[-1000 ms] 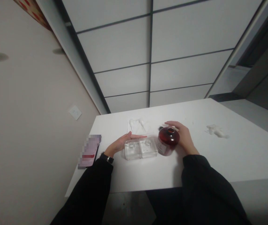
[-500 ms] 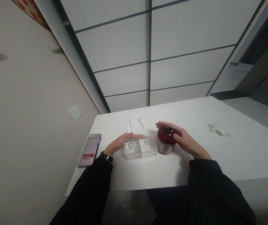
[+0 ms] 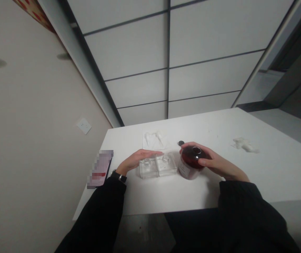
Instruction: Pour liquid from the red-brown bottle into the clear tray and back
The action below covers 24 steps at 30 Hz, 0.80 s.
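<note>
My right hand is wrapped round a squat dark reddish-brown glass bottle with a pale label. Its round mouth is uncapped, and the bottle stands slightly tilted just right of the clear boxes. Two clear plastic boxes sit side by side, each with a round fitting on top. Along their back edge lies my left hand, fingers stretched out and touching or nearly touching them; part of that hand is hidden behind the boxes. A small black cap rests behind the bottle.
White cotton-like pieces on a thin sheet lie behind the boxes. A crumpled white tissue is far right on the white table. A phone lies by the left edge. A wall socket and white panelled doors stand beyond.
My right hand has shifted the bottle right and a little nearer to me, apart from the boxes. The black cap behind it has come into view. My left hand's fingers lie flatter along the boxes.
</note>
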Tool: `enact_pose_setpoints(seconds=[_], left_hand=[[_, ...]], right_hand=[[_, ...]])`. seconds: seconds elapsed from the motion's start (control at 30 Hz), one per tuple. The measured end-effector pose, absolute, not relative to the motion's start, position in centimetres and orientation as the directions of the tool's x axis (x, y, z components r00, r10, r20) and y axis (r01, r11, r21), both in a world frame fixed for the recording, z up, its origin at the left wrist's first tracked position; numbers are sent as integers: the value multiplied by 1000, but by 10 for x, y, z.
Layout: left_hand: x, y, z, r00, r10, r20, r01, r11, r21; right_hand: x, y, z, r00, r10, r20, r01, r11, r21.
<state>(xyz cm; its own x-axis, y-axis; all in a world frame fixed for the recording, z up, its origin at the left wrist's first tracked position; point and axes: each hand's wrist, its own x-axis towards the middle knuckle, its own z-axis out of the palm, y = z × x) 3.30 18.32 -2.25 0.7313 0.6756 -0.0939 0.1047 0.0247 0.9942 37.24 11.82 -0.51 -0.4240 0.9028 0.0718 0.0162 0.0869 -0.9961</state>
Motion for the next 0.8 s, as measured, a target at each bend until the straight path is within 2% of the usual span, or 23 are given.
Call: enact_pose_setpoints(seconds=[0.1,0.3,0.8], left_hand=[[33,183,-22,733,675,-81,107,4,994],[33,183,-21,743,666,-72,108,-13,994],[33,183,-18,740,666,-92,122,2,993]], right_hand=[[373,115,2,-481,876,38,23,57,-998],[371,111,12,-572,818,60,0,74,-997],[368,114,8,-607,792,67,-41,53,-998]])
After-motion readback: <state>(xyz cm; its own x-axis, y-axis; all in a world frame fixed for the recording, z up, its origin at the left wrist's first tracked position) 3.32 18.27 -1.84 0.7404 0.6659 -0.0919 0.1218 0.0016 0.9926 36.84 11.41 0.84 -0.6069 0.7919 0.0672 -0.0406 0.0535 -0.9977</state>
